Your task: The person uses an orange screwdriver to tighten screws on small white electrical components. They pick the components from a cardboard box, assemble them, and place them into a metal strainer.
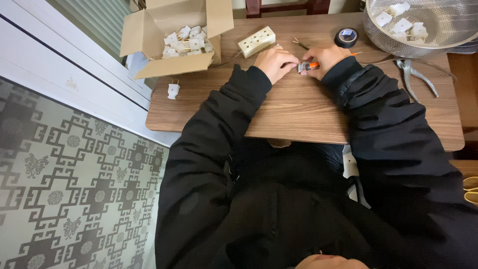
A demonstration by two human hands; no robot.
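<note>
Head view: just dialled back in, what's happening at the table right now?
A person in black sleeves works at a wooden table. The left hand pinches a small white plug while the right hand holds an orange-handled screwdriver against it. Around them: a cardboard box of plugs, a socket block, black tape, pliers and a metal colander.

— What sits on the wooden surface (298, 107)?
— A cardboard box (172, 37) of white plugs, a loose plug (173, 90), a socket strip (257, 42), black tape (346, 37), pliers (416, 77), a metal colander (423, 25).
</note>
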